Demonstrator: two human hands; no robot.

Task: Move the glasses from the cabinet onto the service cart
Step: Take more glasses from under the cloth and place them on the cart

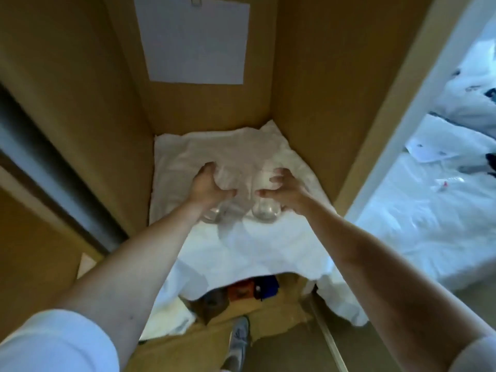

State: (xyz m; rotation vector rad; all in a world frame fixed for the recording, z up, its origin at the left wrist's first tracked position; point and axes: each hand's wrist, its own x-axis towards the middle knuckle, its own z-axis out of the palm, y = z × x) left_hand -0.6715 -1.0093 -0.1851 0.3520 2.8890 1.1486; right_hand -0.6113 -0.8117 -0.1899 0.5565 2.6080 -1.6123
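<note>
Two clear glasses stand side by side on a white cloth (268, 245) that covers a shelf inside the wooden cabinet (316, 103). My left hand (208, 187) grips the left glass (218, 208) with fingers curled round its upper part. My right hand (284, 193) grips the right glass (265, 205) the same way, thumb at the near side. Both glass bases rest on or just above the cloth; I cannot tell which. The service cart is out of view.
Cabinet side walls stand close on the left and right of my arms, and a white sheet of paper (193, 38) hangs on the back wall. To the right, a bed (429, 210) with white linen and scattered items. Below the shelf lie coloured objects (252, 288) and my shoe (237, 342).
</note>
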